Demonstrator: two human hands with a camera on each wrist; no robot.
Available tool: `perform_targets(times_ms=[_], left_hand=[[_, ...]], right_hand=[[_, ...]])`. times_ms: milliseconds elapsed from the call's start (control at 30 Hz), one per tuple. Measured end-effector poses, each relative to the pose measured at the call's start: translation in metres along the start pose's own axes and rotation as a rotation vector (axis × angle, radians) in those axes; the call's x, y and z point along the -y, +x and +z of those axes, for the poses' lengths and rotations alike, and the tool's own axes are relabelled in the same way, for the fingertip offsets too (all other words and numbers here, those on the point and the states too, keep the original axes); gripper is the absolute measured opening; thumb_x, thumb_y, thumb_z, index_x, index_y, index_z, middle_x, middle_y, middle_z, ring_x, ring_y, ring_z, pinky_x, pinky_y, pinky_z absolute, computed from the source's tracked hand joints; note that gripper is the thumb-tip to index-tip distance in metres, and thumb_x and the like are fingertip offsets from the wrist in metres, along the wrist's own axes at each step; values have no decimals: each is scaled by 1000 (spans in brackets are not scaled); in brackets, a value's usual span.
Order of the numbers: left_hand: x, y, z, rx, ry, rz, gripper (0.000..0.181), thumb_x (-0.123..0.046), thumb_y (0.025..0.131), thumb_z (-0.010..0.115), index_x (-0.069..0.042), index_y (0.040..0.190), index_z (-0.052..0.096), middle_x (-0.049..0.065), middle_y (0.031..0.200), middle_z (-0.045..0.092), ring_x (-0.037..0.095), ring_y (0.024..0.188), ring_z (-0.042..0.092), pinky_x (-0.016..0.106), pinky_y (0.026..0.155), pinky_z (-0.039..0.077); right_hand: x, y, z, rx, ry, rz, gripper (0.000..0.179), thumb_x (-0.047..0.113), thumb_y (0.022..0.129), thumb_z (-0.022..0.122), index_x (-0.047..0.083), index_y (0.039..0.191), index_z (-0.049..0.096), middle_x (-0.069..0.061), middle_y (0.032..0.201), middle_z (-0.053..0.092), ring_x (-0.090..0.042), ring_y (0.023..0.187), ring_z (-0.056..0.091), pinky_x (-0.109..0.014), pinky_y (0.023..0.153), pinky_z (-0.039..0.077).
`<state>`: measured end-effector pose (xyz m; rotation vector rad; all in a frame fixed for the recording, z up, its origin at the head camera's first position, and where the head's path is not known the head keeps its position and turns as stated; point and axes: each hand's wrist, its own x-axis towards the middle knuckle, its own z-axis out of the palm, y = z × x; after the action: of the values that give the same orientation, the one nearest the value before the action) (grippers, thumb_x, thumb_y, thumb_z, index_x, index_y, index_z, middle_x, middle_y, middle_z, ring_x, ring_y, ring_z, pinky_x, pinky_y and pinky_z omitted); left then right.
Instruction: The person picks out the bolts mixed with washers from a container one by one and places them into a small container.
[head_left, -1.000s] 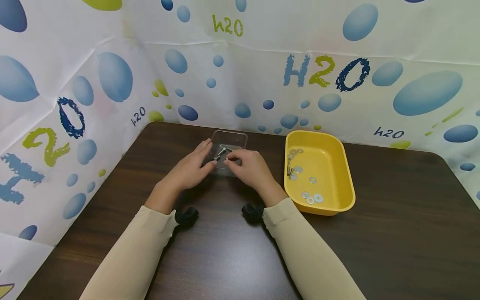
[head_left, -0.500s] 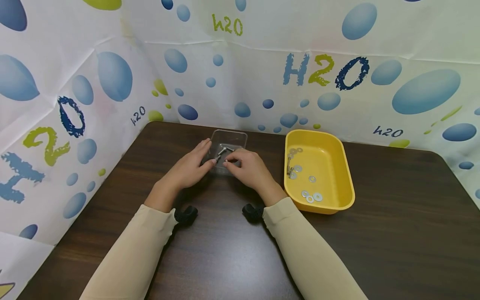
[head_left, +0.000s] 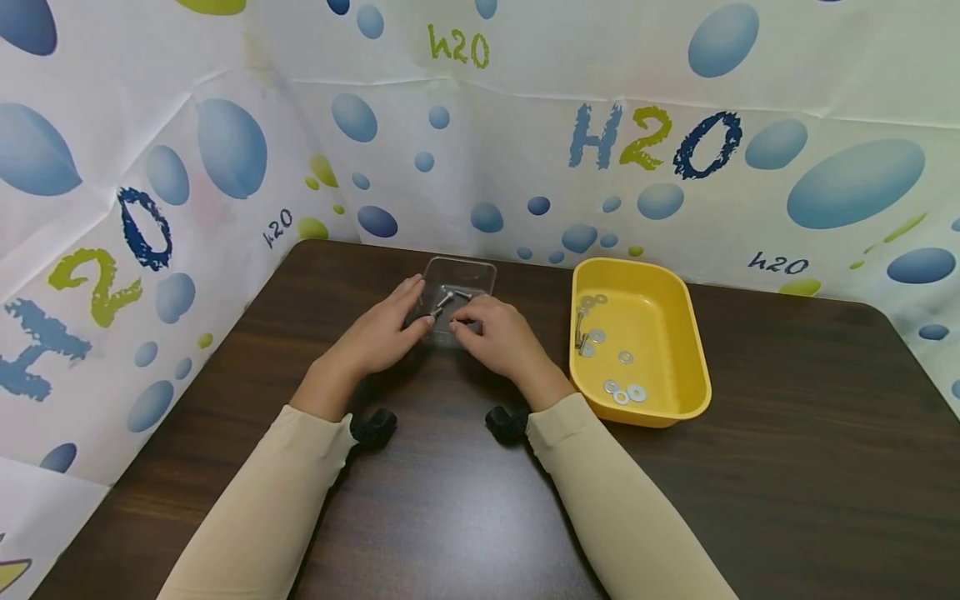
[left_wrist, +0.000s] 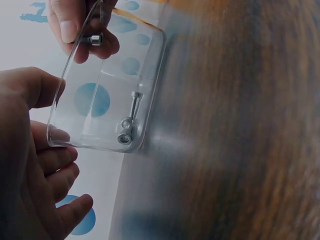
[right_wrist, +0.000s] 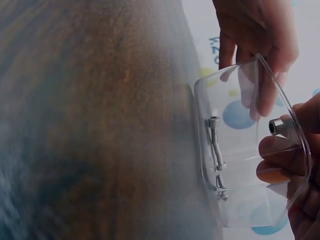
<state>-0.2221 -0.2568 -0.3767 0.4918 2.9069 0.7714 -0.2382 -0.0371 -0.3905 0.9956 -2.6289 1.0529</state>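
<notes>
A small clear plastic box (head_left: 480, 271) stands on the dark table, with several metal socket-head bolts (left_wrist: 133, 107) lying inside on its bottom. My left hand (head_left: 375, 333) is at the box's left end, holding the near left corner between thumb and fingers. My right hand (head_left: 501, 333) is at the near right side of the box. Its thumb and fingers pinch one bolt (right_wrist: 276, 126) at the near rim, the head of the bolt pointing into the box. In the head view that bolt is mostly hidden by the fingertips.
A yellow tray (head_left: 667, 404) stands to the right of the box, close to my right wrist. Flat washers (head_left: 636, 392) and a few bolts (head_left: 580, 331) lie in it. A white sheet (head_left: 525, 50) with blue drops rises behind and left of the table (head_left: 795, 450).
Both hands keep their places at the box, and the right hand still pinches the bolt. Only the head view shifts very slightly.
</notes>
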Motion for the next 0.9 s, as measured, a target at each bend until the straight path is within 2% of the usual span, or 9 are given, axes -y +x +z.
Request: perform_targets(times_ms=[233, 367, 733, 900], left_hand=[[1, 1, 0, 4, 2, -3, 71, -44, 103, 42, -8, 158, 16, 8, 166, 10, 24, 153, 9, 52, 121, 18], [1, 0, 0, 4, 0, 0, 71, -43, 103, 42, -8, 158, 16, 8, 166, 10, 24, 153, 10, 52, 121, 18], [0, 0, 0, 3, 2, 3, 71, -43, 103, 42, -7, 158, 16, 9, 166, 11, 25, 153, 10, 52, 121, 18], [0, 0, 0, 0, 11, 6, 71, -42, 103, 42, -6, 158, 17, 10, 166, 11, 26, 153, 10, 52, 121, 17]], right_hand=[[2, 1, -2, 30, -41, 3, 23, 21, 96, 60, 9, 108, 76, -3, 103, 73, -21, 113, 63, -38, 109, 43], [3, 1, -1, 30, -47, -1, 22, 21, 96, 61, 9, 106, 76, -3, 102, 73, -21, 115, 62, -37, 113, 38], [2, 1, -1, 26, -38, -3, 21, 21, 96, 62, 10, 106, 76, -2, 103, 73, -20, 112, 64, -36, 116, 35], [3, 1, -2, 24, -39, -4, 21, 21, 96, 61, 9, 106, 76, -2, 102, 72, -20, 109, 64, -37, 109, 43]])
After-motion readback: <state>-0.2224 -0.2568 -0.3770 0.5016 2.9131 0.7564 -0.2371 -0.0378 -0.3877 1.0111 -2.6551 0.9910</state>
